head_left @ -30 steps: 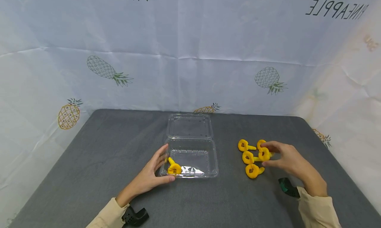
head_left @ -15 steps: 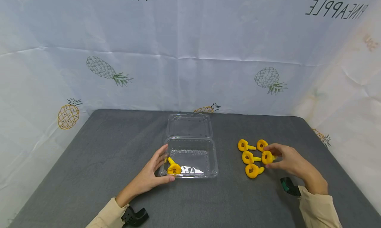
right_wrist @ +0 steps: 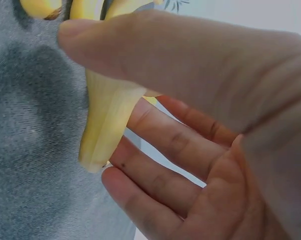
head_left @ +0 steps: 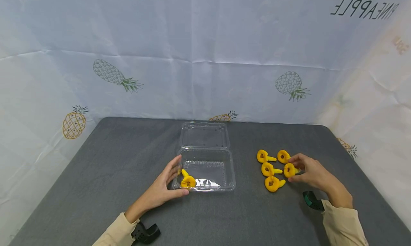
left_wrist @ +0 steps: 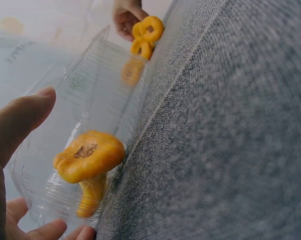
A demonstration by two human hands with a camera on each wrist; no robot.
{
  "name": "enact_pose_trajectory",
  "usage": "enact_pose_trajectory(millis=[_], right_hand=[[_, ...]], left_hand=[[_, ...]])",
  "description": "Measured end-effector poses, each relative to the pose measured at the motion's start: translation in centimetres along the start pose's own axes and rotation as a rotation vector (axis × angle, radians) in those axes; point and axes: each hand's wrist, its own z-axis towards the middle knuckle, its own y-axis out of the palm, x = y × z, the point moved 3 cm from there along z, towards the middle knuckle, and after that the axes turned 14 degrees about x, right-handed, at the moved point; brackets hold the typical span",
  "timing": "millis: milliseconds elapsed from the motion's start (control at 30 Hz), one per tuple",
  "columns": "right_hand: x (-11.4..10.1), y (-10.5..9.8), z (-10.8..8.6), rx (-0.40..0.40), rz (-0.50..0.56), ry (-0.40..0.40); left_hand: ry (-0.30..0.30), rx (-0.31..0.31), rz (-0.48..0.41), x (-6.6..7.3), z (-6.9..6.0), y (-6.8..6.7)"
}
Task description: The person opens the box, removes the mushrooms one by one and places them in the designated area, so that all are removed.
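My left hand (head_left: 162, 185) holds the front left corner of a clear plastic clamshell container (head_left: 221, 167), thumb at the front edge and fingers along the left side. The container's lid (head_left: 204, 136) is folded back. Inside, near that corner, lies one yellow mushroom (head_left: 188, 182); the left wrist view has its cap and stem (left_wrist: 93, 195) up close. To the right, my right hand (head_left: 316, 172) pinches another yellow mushroom (head_left: 289, 170) by its cap, between thumb and fingers. Its pale stem (right_wrist: 103, 125) points back toward the palm in the right wrist view.
Other yellow mushrooms lie left of and behind the right hand: one at the front (head_left: 272, 184), one mid-left mushroom (head_left: 267, 169), one back-left mushroom (head_left: 262, 156) and a back-right mushroom (head_left: 283, 156). A grey table (head_left: 128, 149) meets a pineapple-print curtain (head_left: 205, 89) behind.
The right hand has shifted slightly right with its mushroom, which now sits farther from the mid-left one; the back-right mushroom shows more fully. The left hand and container stay put.
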Motion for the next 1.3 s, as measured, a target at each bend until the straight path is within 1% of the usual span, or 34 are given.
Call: enact_pose_trajectory(millis=[200,400,633,1100,1300], right_hand=[[0.53,0.23,0.19,0.009,-0.016,0.011],[0.89,0.56,0.36,0.015,0.0,0.007],[0.93,0.78,0.35,0.025,0.02,-0.013],[0.98,0.87,0.17,0.041,0.019,-0.013],[0.94,0.73,0.24,0.042,0.008,-0.008]], left_hand=[[-0.001,-0.002,-0.012,0.09,0.05,0.06],[-0.005,-0.006,-0.017,0.08,0.07,0.05],[0.0,-0.008,-0.021,0.06,0.1,0.07],[-0.01,0.002,0.002,0.09,0.04,0.07],[-0.002,0.002,0.002,0.08,0.0,0.0]])
